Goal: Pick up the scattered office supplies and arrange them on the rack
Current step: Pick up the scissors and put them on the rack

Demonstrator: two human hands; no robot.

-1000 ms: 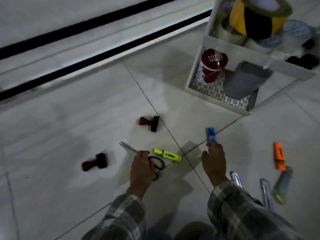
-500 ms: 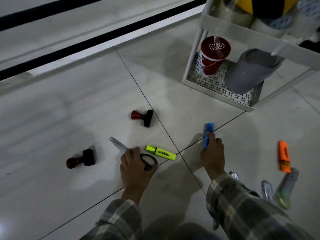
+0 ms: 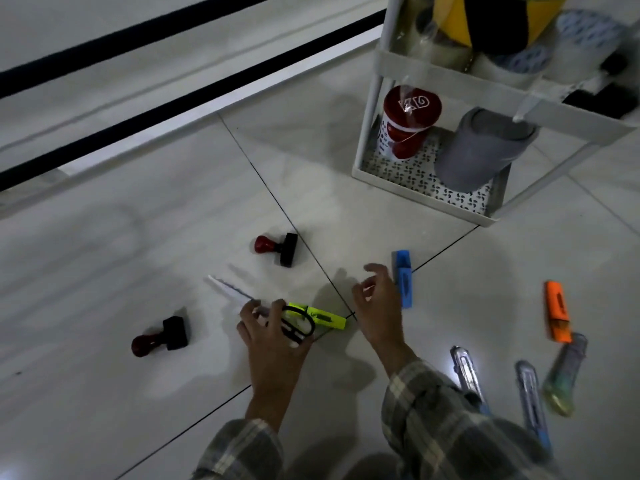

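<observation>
My left hand [image 3: 273, 341] grips the black handles of the scissors [image 3: 296, 325]; their blades point up and to the left, just above the floor. My right hand [image 3: 377, 306] hovers with loosely curled fingers and holds nothing. The blue highlighter [image 3: 403, 278] lies on the floor right beside its fingers. A yellow highlighter [image 3: 327, 317] lies between my hands, partly behind the scissors. The white rack [image 3: 415, 192] stands at the upper right.
Two red-and-black stamps [image 3: 277, 247] [image 3: 161, 336] lie to the left. An orange highlighter [image 3: 557, 310], two utility knives [image 3: 465, 372] [image 3: 531, 396] and a clear greenish tube [image 3: 564, 375] lie to the right. The rack holds a red cup [image 3: 408, 123], a grey container [image 3: 481, 150] and tape rolls above.
My left hand has closed on the scissors' handles and raised them a little. My right hand has come off the blue highlighter and moved left.
</observation>
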